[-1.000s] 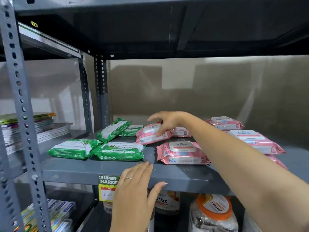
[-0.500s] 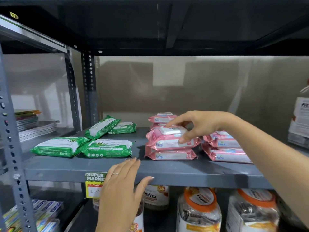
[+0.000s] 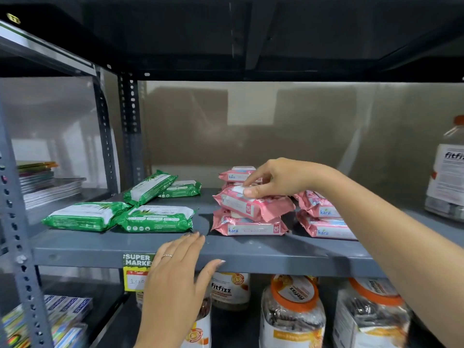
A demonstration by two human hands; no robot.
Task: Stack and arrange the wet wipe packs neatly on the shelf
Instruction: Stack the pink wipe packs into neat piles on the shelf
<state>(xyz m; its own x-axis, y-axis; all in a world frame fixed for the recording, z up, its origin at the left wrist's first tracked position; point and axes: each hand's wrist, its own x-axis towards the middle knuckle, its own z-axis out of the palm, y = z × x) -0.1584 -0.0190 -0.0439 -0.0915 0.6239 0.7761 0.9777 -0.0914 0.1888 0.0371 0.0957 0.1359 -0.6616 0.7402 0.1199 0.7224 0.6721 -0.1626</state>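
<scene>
Squaring up a pink pack: right hand (image 3: 278,180) reaches over the grey shelf (image 3: 251,249) and rests on the top pink pack (image 3: 253,205), which sits skewed on the bottom pink pack (image 3: 251,228) at the shelf's front middle. Fingers are curled narrow, thumb and fingertips (image 3: 252,190) pinching at the white flip lid on the pack's upper face, near its back-left end; palm is above the pack, not wrapped round it. Judged a light nudge-grip, to twist the pack flush with the one below. Top pack overhangs at an angle, so not aligned yet. Left hand (image 3: 175,277) lies flat on the shelf's front lip, fingers together, holding nothing, likely bracing for the reach; it partly covers the price tag (image 3: 135,271). More pink stacks: one behind (image 3: 236,175), one just right (image 3: 321,219), partly hidden by the forearm. Green packs (image 3: 120,216) lie loose and unstacked on the shelf's left, one leaning on another, so that group looks still to do. Jars (image 3: 291,312) on the lower shelf, not involved.
</scene>
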